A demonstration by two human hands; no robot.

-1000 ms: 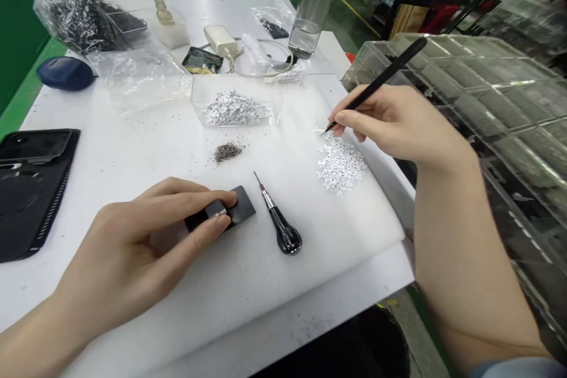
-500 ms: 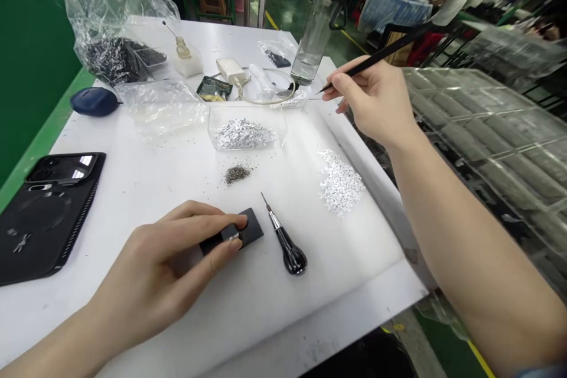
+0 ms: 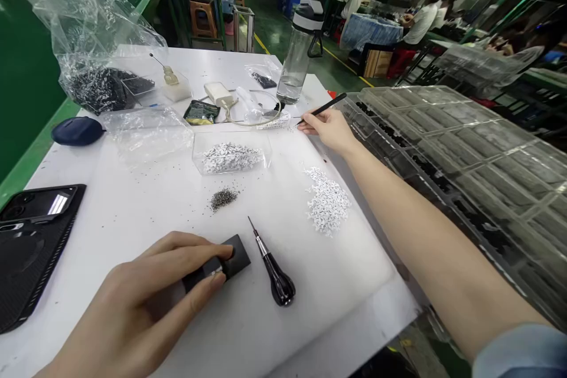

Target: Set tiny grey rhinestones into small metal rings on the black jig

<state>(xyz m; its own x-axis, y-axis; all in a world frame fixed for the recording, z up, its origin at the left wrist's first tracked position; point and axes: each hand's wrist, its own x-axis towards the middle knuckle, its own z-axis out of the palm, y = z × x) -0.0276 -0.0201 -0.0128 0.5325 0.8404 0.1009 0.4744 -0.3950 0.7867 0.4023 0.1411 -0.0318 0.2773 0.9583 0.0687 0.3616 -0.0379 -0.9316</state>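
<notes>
Left hand: your left hand (image 3: 137, 295) has its thumb and index finger nearly together, pinching the black block (image 3: 239, 257) on the worktop (image 3: 212, 331).
Right hand: your right hand (image 3: 330, 130) has its fingers closed on the black tweezers (image 3: 328, 104), tip near the printed strip (image 3: 278, 122).
Lettering: strip characters too small to read; likewise any on the green-and-yellow packet (image 3: 201, 112).
Screwdriver: black-handled screwdriver (image 3: 280, 280), lying just right of the block.
White bits: loose pile (image 3: 328, 204) on your right; more in the clear tray (image 3: 198, 150).
Dark bits: small heap (image 3: 222, 198) between tray and block.
Bottle: clear bottle (image 3: 295, 65), upright behind the strip.
</notes>
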